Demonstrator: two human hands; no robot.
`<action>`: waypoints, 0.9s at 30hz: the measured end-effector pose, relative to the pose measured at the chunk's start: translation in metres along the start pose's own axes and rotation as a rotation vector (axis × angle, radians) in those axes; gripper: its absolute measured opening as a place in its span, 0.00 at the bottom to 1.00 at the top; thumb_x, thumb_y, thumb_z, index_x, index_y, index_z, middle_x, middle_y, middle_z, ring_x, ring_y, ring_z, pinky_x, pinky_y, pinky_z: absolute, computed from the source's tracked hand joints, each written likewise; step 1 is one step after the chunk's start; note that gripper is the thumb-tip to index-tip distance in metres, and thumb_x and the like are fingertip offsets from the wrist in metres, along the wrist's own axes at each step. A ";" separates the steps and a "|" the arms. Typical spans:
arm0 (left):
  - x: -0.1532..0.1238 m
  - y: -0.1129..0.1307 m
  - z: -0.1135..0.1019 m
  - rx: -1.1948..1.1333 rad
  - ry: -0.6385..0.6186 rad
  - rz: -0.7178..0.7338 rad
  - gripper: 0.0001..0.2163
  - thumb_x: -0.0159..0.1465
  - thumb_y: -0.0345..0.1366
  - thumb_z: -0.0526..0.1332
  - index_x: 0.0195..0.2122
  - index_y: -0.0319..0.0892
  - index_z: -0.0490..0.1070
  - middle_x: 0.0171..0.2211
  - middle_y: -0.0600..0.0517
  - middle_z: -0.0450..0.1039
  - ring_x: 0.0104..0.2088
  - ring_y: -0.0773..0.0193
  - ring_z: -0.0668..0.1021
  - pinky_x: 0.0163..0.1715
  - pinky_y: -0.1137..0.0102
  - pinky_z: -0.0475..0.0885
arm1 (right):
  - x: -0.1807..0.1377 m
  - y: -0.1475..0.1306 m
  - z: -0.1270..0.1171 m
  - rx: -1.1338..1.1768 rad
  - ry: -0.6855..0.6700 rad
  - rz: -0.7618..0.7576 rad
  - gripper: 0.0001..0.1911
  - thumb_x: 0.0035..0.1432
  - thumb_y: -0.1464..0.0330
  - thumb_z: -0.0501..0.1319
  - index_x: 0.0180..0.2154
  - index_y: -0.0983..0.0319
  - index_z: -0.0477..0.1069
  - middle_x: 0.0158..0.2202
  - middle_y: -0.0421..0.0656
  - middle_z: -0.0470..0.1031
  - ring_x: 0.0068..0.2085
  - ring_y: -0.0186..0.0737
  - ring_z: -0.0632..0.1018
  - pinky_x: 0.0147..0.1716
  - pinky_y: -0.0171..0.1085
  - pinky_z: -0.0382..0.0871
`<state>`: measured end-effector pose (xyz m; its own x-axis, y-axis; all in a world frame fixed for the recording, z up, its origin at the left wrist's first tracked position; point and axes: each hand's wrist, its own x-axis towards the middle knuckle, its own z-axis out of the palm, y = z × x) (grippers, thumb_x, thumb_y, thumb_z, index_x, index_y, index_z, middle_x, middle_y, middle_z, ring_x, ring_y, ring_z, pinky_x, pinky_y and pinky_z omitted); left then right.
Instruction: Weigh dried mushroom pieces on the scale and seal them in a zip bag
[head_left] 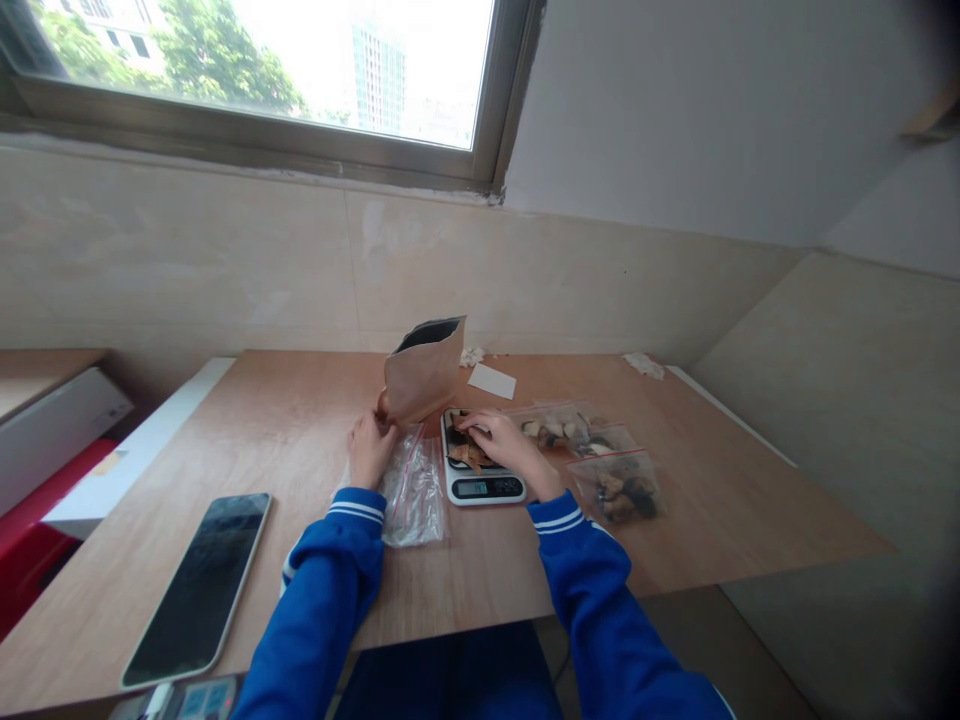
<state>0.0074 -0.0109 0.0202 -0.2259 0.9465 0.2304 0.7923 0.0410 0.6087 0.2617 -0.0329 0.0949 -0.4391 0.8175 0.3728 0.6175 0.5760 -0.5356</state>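
A kraft paper bag [425, 372], its dark mouth gaping, leans at the middle of the table. My left hand [371, 448] is closed at the bag's lower left edge; part of its grip is hidden. Right of it, a white digital kitchen scale [487, 488] bears brown dried pieces [471, 458] on its dark plate. My right hand [501, 437] reaches over the plate from the right, fingers pinched at a dried brown piece [459, 424]. Clear zip bags [416, 500] lie flat beside the scale, under and next to my left wrist.
Several filled zip bags [619, 488] with dried pieces lie right of the scale. A white card [493, 381] and crumpled tissue [643, 366] are toward the wall. A large phone [202, 585] lies at the left front, with another device [199, 700] at the edge below it.
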 end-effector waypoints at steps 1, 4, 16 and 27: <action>0.000 0.000 -0.001 -0.001 -0.002 0.000 0.15 0.62 0.41 0.55 0.48 0.40 0.66 0.47 0.41 0.75 0.52 0.49 0.74 0.50 0.59 0.65 | -0.003 0.000 -0.004 0.002 0.024 0.012 0.13 0.61 0.77 0.56 0.40 0.60 0.78 0.42 0.46 0.80 0.45 0.43 0.78 0.49 0.42 0.69; -0.001 0.002 -0.003 0.001 -0.007 0.000 0.15 0.62 0.40 0.55 0.48 0.40 0.66 0.46 0.41 0.75 0.51 0.49 0.75 0.50 0.58 0.65 | -0.016 0.003 -0.014 -0.040 0.093 0.065 0.14 0.62 0.76 0.54 0.40 0.60 0.77 0.42 0.46 0.78 0.47 0.44 0.76 0.49 0.44 0.68; -0.001 0.002 -0.002 -0.001 -0.009 -0.002 0.15 0.63 0.42 0.55 0.47 0.40 0.67 0.46 0.41 0.75 0.52 0.49 0.74 0.51 0.58 0.65 | -0.067 0.006 -0.013 -0.423 -0.018 0.214 0.11 0.57 0.70 0.65 0.44 0.57 0.75 0.48 0.49 0.70 0.50 0.52 0.70 0.50 0.49 0.65; -0.001 0.002 -0.003 -0.008 -0.002 0.010 0.14 0.62 0.40 0.56 0.46 0.40 0.67 0.45 0.41 0.76 0.51 0.48 0.75 0.50 0.58 0.66 | -0.077 0.014 -0.023 -0.343 0.067 0.207 0.09 0.59 0.66 0.62 0.43 0.57 0.74 0.45 0.47 0.72 0.48 0.50 0.72 0.47 0.47 0.65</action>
<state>0.0075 -0.0122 0.0231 -0.2168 0.9474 0.2355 0.7903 0.0287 0.6120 0.3190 -0.0875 0.0758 -0.2459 0.9085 0.3378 0.8753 0.3579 -0.3252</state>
